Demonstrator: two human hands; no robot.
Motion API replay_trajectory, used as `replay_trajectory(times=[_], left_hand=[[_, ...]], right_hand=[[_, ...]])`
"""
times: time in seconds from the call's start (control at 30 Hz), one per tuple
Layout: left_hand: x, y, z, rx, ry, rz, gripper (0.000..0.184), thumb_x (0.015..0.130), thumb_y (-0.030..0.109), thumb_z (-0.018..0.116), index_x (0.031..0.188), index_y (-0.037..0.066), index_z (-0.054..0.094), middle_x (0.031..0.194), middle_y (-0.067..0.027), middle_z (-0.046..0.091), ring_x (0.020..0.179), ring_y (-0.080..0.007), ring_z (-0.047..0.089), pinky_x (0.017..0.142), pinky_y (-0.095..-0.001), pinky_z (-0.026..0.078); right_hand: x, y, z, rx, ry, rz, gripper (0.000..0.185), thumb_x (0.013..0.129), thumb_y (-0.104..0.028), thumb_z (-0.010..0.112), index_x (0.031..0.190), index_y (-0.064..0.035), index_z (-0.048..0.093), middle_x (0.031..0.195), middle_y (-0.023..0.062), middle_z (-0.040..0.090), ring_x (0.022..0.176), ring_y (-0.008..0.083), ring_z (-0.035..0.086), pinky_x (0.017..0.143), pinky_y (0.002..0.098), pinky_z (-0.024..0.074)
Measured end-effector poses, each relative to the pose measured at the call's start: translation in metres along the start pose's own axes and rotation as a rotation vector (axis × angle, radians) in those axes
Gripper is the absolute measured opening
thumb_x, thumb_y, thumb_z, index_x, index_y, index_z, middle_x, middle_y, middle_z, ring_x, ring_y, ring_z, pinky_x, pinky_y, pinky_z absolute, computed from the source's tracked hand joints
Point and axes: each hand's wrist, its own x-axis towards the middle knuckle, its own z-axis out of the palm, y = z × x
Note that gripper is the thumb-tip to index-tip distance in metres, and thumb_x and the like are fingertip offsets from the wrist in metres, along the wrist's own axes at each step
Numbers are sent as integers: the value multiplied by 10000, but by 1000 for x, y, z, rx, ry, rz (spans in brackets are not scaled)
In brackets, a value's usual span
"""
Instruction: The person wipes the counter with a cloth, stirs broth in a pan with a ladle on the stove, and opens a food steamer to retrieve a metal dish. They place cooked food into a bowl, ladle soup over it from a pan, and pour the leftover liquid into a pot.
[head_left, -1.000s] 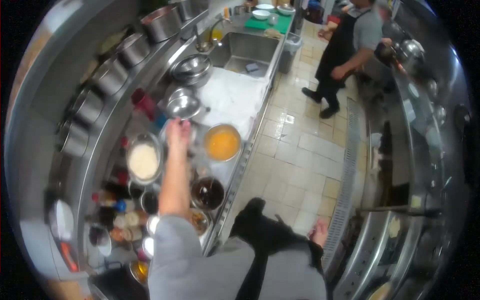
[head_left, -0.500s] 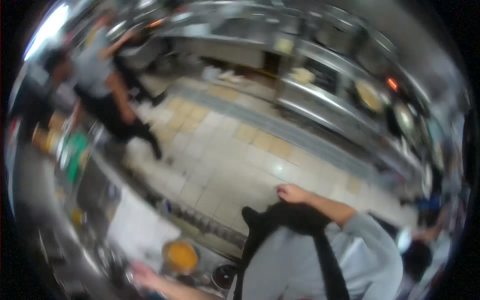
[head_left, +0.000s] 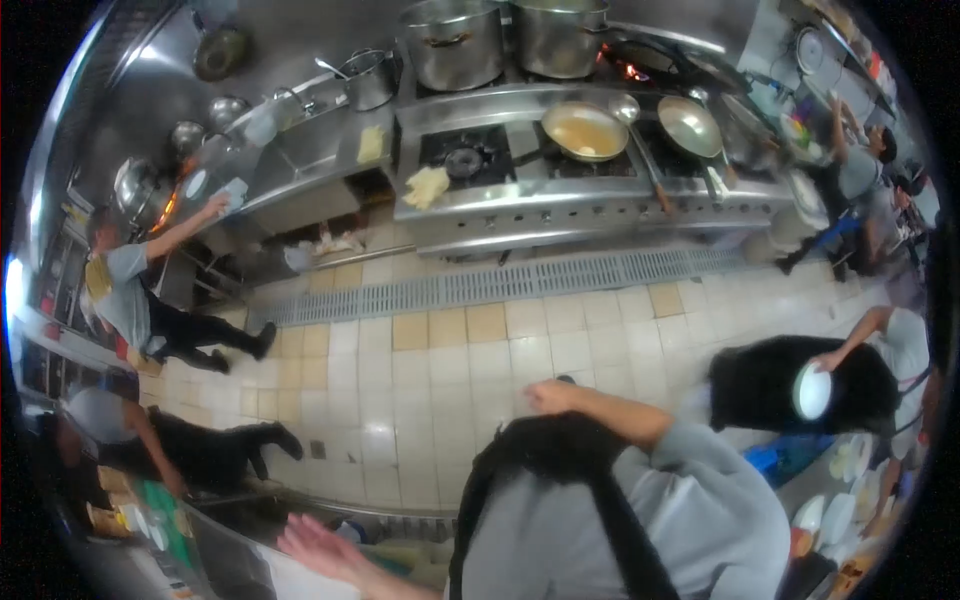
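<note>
My left hand (head_left: pixel 325 550) is low in the view, over the edge of the near counter (head_left: pixel 285 575), its fingers stretched out and nothing in it. My right hand (head_left: pixel 550 397) hangs in front of my dark apron (head_left: pixel 545 445), above the tiled floor. Its fingers look loosely curled, and I see nothing in them. Across the aisle, a frying pan (head_left: pixel 585 135) with brownish liquid rests on the stove (head_left: pixel 480 220), beside a long ladle (head_left: pixel 645 150) and a second pan (head_left: pixel 690 128). A folded yellowish cloth (head_left: pixel 428 187) lies at the stove's left front corner.
Two large pots (head_left: pixel 452 65) stand at the back, near a flame (head_left: pixel 632 70). A floor grate (head_left: pixel 500 285) runs along the stove. Co-workers stand at left; one (head_left: pixel 130 285) reaches toward the far counter. Another at right holds a white bowl (head_left: pixel 812 390).
My view has turned right, bringing the stove straight ahead. The near counter's white surface and orange-filled bowl have mostly left view. Both hands remain without anything visible in them.
</note>
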Motion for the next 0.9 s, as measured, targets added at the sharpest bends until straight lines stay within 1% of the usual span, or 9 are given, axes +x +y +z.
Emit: replay_trajectory(times=[0.07,0.2,0.33,0.43,0.5,0.63,0.73,0.8,0.9], left_hand=[[-53,-20,88,163,-51,-151,639,972,189,589,1482,-21,267,1396,-218,469,1249,-310,509,1027,-461,448],[-106,-108,130,430,-324,-496,586,1000,181,545,1512,59,289,1449,-203,440,1215,-310,560,1001,-432,470],[-143,-226,61,616,-226,-857,618,965,134,596,1504,62,303,1191,-111,615,924,-236,633,791,-362,535],[-163,-262,-15,1322,-800,-872,544,933,195,623,1414,24,434,1096,-156,662,932,-255,649,770,-400,534],[-173,-256,-42,1855,-1277,-626,511,929,210,623,1379,18,476,1062,-167,669,956,-252,642,804,-400,522],[-154,-275,-72,1851,-1302,-761,536,895,219,665,1357,2,498,1105,-196,661,1012,-264,638,850,-405,514],[-115,-325,-40,1778,-1268,-722,556,870,225,697,1340,-10,515,1137,-218,654,1054,-272,635,885,-409,507],[-86,-363,0,1653,-1186,-672,570,853,229,718,1329,-18,526,1159,-233,650,1082,-278,633,908,-411,503],[-55,-380,93,1260,-1005,-609,611,852,195,721,1382,-5,492,1302,-231,588,1233,-299,555,1034,-396,434]], right_hand=[[-13,35,-31,29,26,-9,445,910,-237,527,1297,-21,566,1178,252,648,1100,398,623,969,454,488],[-44,109,-74,268,339,171,389,891,-246,556,1200,-20,622,1045,255,686,991,407,663,898,460,517],[-65,226,-68,394,363,367,378,878,-244,577,1164,-3,631,1000,250,692,945,403,667,837,438,528],[-92,253,-74,229,461,376,385,893,-222,574,1177,35,610,947,235,702,832,359,689,762,418,546],[-99,254,-74,661,477,621,358,921,-189,579,1194,42,596,843,175,671,639,194,649,555,349,528],[-86,216,-86,690,467,689,383,937,-216,580,1227,35,578,858,173,663,639,171,649,530,315,518],[-52,195,-84,695,450,727,379,930,-178,556,1233,49,563,909,219,696,736,307,692,688,410,555],[-24,197,-78,255,426,354,376,923,-158,556,1254,21,562,991,254,686,880,399,672,804,464,536],[4,175,-108,76,258,321,365,918,-153,558,1252,-4,571,1073,270,665,1007,439,625,896,488,496]])
